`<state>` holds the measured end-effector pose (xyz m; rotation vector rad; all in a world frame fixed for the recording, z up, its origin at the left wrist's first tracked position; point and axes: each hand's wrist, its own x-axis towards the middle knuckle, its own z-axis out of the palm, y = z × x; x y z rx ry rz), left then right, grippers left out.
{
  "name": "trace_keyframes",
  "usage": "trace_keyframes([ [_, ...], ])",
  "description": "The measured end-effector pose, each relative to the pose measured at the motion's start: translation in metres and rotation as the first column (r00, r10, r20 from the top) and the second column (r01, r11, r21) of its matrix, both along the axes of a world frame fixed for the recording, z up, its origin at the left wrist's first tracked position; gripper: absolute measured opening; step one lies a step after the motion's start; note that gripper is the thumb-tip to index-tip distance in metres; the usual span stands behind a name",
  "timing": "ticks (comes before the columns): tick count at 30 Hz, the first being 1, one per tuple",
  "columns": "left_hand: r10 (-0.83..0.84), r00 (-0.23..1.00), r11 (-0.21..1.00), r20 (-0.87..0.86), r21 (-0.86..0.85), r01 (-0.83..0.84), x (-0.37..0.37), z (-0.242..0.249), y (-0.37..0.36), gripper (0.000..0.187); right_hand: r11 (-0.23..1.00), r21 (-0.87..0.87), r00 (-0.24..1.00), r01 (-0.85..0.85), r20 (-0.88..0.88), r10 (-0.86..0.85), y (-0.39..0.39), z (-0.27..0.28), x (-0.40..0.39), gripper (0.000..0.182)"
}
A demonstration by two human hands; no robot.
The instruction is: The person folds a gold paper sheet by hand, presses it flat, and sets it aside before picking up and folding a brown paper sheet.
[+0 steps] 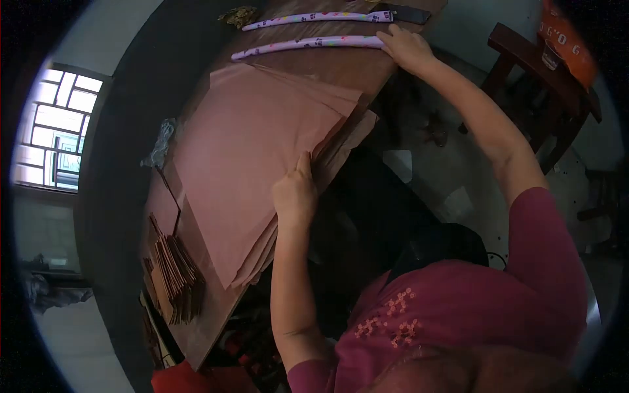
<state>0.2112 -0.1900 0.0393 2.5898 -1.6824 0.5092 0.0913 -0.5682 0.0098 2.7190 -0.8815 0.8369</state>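
Observation:
A stack of large pinkish-brown paper sheets (242, 150) lies on the wooden table, its layers slightly fanned along the near edges. My left hand (293, 196) is at the stack's near edge, fingers pressed together on the paper with one fingertip pointing away from me; its thumb is hidden. At the far end of the table, my right hand (407, 50) grips the right end of a long lavender strip (308, 46) with a colourful print. A second, similar lavender strip (314, 21) lies just beyond, apart from my right hand.
Folded brown pieces (175, 278) stand bunched at the table's left end, near crumpled clear plastic (159, 144). A dark flat piece (411, 14) lies by the far strip. A wooden chair (537, 72) with an orange bag (570, 42) stands at right.

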Motion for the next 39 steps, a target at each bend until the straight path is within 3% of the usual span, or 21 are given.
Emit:
trace_keyframes([
  [2, -0.047, 0.998, 0.998, 0.05, -0.041, 0.049, 0.001, -0.002, 0.0, 0.03, 0.999, -0.003, 0.999, 0.039, 0.018, -0.039, -0.002, -0.004, 0.005, 0.031],
  [5, 0.005, 1.0, 1.0, 0.023, 0.004, -0.005, -0.003, 0.006, -0.005, 0.032, 0.98, -0.12, 0.987, 0.159, 0.009, -0.159, -0.016, -0.021, 0.008, 0.04],
  [7, 0.212, 0.976, 0.962, -0.05, 0.186, -0.2, -0.012, 0.022, -0.011, 0.036, 0.985, -0.155, 0.991, 0.082, 0.121, -0.064, -0.006, -0.022, 0.002, 0.038],
  [11, 0.194, 0.967, 0.976, -0.168, 0.131, -0.173, -0.012, 0.028, -0.018, 0.033, 0.959, -0.274, 0.929, -0.07, 0.332, 0.162, 0.027, -0.004, 0.002, 0.034],
  [12, 0.137, 0.975, 0.99, -0.173, 0.062, -0.128, -0.008, 0.024, -0.018, 0.033, 0.979, -0.055, 0.929, -0.194, 0.309, 0.202, 0.042, 0.002, -0.004, 0.025],
  [13, 0.079, 0.982, 0.997, -0.174, -0.007, -0.082, -0.007, 0.021, -0.019, 0.034, 0.98, -0.052, 0.931, -0.19, 0.308, 0.197, 0.049, -0.004, -0.005, 0.025],
  [14, 0.075, 0.982, 0.997, -0.175, -0.006, -0.077, -0.008, 0.019, -0.021, 0.034, 0.94, 0.102, 0.869, -0.327, 0.423, 0.256, 0.055, -0.01, -0.005, 0.022],
  [15, 0.043, 0.989, 0.997, -0.143, -0.062, -0.052, -0.009, 0.017, -0.022, 0.032, 0.853, 0.234, 0.791, -0.466, 0.542, 0.283, 0.063, -0.015, -0.007, 0.021],
  [16, 0.012, 0.994, 0.993, -0.109, -0.116, -0.025, -0.011, 0.016, -0.024, 0.03, 0.689, 0.508, 0.795, -0.518, 0.583, 0.168, 0.079, -0.013, -0.012, 0.024],
  [20, 0.055, 0.991, 0.997, -0.121, -0.039, -0.06, -0.017, 0.025, -0.032, 0.031, 0.591, 0.586, 0.793, -0.555, 0.588, 0.162, 0.1, -0.024, -0.006, 0.026],
  [22, 0.114, 0.97, 0.992, -0.217, 0.081, -0.098, -0.025, 0.035, -0.036, 0.039, 0.595, 0.58, 0.794, -0.557, 0.581, 0.176, 0.107, -0.024, -0.005, 0.026],
  [32, 0.071, 0.969, 0.997, -0.235, 0.03, -0.066, -0.025, 0.036, -0.038, 0.035, 0.507, 0.649, 0.789, -0.567, 0.604, 0.109, 0.118, -0.019, -0.001, 0.017],
  [35, 0.043, 0.962, 0.999, -0.269, 0.017, -0.039, -0.023, 0.035, -0.039, 0.033, 0.537, 0.597, 0.756, -0.596, 0.644, 0.122, 0.117, -0.025, 0.001, 0.016],
  [38, 0.016, 0.974, 1.0, -0.225, 0.008, -0.015, -0.02, 0.028, -0.042, 0.03, 0.549, 0.613, 0.771, -0.567, 0.631, 0.092, 0.123, -0.017, -0.002, 0.015],
  [39, 0.023, 0.992, 0.999, -0.128, 0.026, -0.02, -0.019, 0.025, -0.044, 0.026, 0.549, 0.614, 0.771, -0.567, 0.63, 0.092, 0.124, -0.016, -0.002, 0.015],
])
